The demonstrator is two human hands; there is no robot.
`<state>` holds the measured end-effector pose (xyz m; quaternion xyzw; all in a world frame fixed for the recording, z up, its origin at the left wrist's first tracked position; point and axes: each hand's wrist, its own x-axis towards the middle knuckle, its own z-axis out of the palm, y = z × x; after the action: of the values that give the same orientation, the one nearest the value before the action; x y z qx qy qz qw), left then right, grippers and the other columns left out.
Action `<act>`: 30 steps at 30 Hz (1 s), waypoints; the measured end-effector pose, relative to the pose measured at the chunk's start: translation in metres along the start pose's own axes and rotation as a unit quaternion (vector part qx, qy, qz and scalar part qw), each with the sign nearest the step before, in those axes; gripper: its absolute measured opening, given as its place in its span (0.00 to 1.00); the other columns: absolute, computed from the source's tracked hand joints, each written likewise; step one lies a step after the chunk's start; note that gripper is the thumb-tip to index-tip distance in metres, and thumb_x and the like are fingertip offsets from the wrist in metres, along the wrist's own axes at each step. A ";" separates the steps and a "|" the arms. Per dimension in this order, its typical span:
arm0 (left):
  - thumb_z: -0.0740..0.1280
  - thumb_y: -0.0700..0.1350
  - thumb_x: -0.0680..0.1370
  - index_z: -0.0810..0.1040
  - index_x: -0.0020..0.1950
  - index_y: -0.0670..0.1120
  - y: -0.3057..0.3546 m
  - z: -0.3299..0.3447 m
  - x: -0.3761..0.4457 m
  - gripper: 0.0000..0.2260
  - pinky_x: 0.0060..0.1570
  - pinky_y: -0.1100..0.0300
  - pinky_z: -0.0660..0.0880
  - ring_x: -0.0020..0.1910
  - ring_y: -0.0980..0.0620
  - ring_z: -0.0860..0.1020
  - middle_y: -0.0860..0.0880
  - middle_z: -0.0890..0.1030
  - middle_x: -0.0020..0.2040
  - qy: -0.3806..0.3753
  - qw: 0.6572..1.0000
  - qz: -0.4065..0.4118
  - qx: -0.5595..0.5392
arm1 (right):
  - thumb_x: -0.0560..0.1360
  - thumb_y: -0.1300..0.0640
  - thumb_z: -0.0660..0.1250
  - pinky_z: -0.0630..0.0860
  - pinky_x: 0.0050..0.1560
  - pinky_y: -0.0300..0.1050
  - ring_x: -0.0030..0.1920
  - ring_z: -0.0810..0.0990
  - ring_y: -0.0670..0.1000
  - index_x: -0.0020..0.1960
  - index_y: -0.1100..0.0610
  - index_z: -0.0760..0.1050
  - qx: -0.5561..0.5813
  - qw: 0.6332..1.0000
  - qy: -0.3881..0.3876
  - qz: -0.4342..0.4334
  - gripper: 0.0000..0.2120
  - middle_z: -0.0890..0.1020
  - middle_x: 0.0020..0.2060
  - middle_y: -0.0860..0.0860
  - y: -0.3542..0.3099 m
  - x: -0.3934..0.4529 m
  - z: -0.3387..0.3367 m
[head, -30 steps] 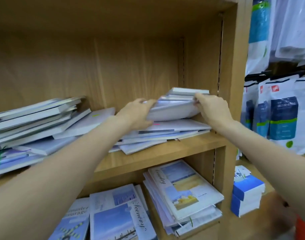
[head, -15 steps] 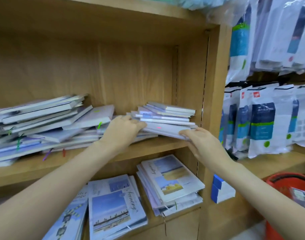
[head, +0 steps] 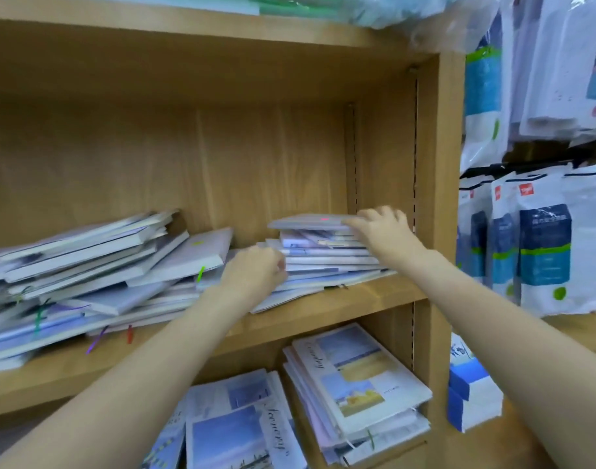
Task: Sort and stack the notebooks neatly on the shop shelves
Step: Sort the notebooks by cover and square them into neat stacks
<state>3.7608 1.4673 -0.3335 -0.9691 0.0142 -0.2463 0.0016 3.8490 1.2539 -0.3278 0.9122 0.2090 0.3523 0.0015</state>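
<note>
We see the right-hand stack of notebooks [head: 327,258] lying flat on the middle shelf [head: 357,297], close to the shelf's right wall. The books lie with their long axes running left to right, one long edge facing us. The top notebook [head: 306,222], grey with a small pink mark, sits a little proud of the ones beneath it and points slightly left.

Our right hand [head: 383,231] lies on the right end of that top notebook with fingers bent over its edge; we take it to be gripping the cover, though motion blur keeps us from being sure. Our left hand [head: 256,270] is curled against the stack's left side, low down, its fingers tucked toward the lower books; the knuckles hide what, if anything, it holds, so we cannot tell.

To the left, a loose pile of notebooks [head: 87,265] leans and fans out, tilted up toward the left.

Half a second ago the right hand sat low at the front of the stack, near the shelf edge; it has since risen to the top book. The left hand has shifted right, closer to the stack, and the stack looks squarer than before.
</note>
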 end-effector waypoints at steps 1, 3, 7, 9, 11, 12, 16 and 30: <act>0.62 0.47 0.78 0.77 0.55 0.47 -0.001 0.004 0.004 0.09 0.52 0.54 0.70 0.56 0.41 0.75 0.43 0.78 0.56 -0.039 0.999 -0.006 0.008 | 0.78 0.67 0.55 0.60 0.65 0.56 0.66 0.63 0.60 0.73 0.52 0.59 0.001 1.000 -0.016 -0.004 0.26 0.65 0.69 0.56 -0.006 0.000 0.010; 0.64 0.47 0.77 0.77 0.54 0.45 -0.001 0.009 0.011 0.09 0.52 0.53 0.72 0.56 0.41 0.75 0.43 0.79 0.53 -0.043 0.999 0.004 0.015 | 0.75 0.69 0.61 0.64 0.62 0.57 0.65 0.67 0.62 0.71 0.56 0.63 0.011 0.998 0.049 -0.042 0.27 0.67 0.68 0.60 -0.014 -0.005 0.023; 0.63 0.46 0.78 0.79 0.55 0.46 0.007 0.009 0.017 0.10 0.48 0.54 0.71 0.54 0.43 0.76 0.43 0.79 0.51 0.001 0.999 0.030 0.024 | 0.68 0.66 0.72 0.74 0.46 0.54 0.49 0.76 0.62 0.54 0.62 0.76 0.053 0.970 0.225 -0.076 0.14 0.77 0.51 0.62 -0.001 -0.023 0.035; 0.65 0.44 0.77 0.82 0.53 0.48 0.007 0.010 0.016 0.08 0.43 0.56 0.71 0.49 0.43 0.76 0.43 0.80 0.46 0.091 0.992 0.060 0.058 | 0.69 0.67 0.70 0.71 0.43 0.49 0.46 0.73 0.57 0.46 0.63 0.77 0.068 0.954 0.272 -0.105 0.07 0.77 0.45 0.59 0.002 -0.037 0.037; 0.76 0.42 0.66 0.83 0.37 0.47 0.003 0.012 0.020 0.04 0.33 0.58 0.66 0.37 0.44 0.76 0.47 0.78 0.31 0.204 0.966 0.114 0.108 | 0.73 0.65 0.64 0.68 0.43 0.45 0.44 0.72 0.54 0.43 0.62 0.77 0.075 0.950 0.277 -0.125 0.03 0.78 0.42 0.57 0.005 -0.047 0.041; 0.79 0.42 0.61 0.80 0.32 0.46 0.001 0.013 0.023 0.08 0.33 0.59 0.63 0.34 0.45 0.75 0.49 0.77 0.28 0.225 0.958 0.132 0.116 | 0.74 0.63 0.62 0.70 0.43 0.45 0.44 0.74 0.54 0.44 0.62 0.78 0.095 0.956 0.245 -0.126 0.06 0.79 0.42 0.56 0.007 -0.051 0.045; 0.72 0.51 0.71 0.75 0.49 0.46 0.012 0.014 0.038 0.12 0.43 0.59 0.59 0.52 0.46 0.70 0.48 0.72 0.50 0.128 0.975 0.151 0.103 | 0.69 0.68 0.71 0.80 0.42 0.51 0.46 0.82 0.58 0.54 0.63 0.79 0.164 0.975 0.122 -0.091 0.14 0.83 0.46 0.57 0.010 -0.058 0.060; 0.64 0.46 0.78 0.63 0.49 0.47 0.015 -0.001 0.077 0.09 0.39 0.55 0.64 0.44 0.44 0.70 0.44 0.73 0.48 0.011 0.986 0.113 0.121 | 0.78 0.52 0.62 0.76 0.51 0.48 0.52 0.79 0.55 0.64 0.53 0.74 0.103 0.992 -0.073 -0.026 0.15 0.80 0.53 0.54 0.039 -0.009 0.046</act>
<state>3.8272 1.4503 -0.2961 -0.9513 0.0934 -0.2549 0.1459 3.8876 1.2213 -0.3623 0.9252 0.2669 0.2609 -0.0677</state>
